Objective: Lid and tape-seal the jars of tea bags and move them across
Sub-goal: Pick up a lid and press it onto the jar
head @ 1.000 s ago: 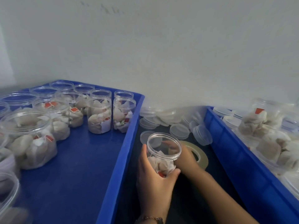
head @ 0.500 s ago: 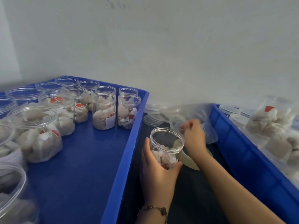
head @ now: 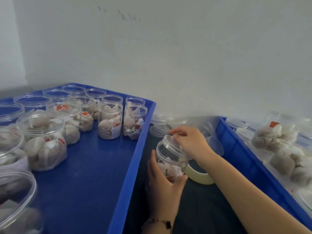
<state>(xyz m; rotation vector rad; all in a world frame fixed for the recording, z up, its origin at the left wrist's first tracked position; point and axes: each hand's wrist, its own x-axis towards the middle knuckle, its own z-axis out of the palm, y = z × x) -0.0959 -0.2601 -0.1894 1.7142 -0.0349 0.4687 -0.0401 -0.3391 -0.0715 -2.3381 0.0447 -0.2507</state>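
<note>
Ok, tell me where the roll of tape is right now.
The roll of tape lies on the dark surface between the two blue crates, just right of the jar the left hand holds, partly under the right forearm.

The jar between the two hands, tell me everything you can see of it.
The jar is a clear plastic cylinder with a ribbed neck, standing upright on the dark surface between the two blue trays. Pale tea bags, one with a red tag, fill its lower half. The left hand grips its base from the front. The right hand holds a clear lid on its mouth; whether it is fully seated cannot be told. A tape roll lies just behind-right.
</note>
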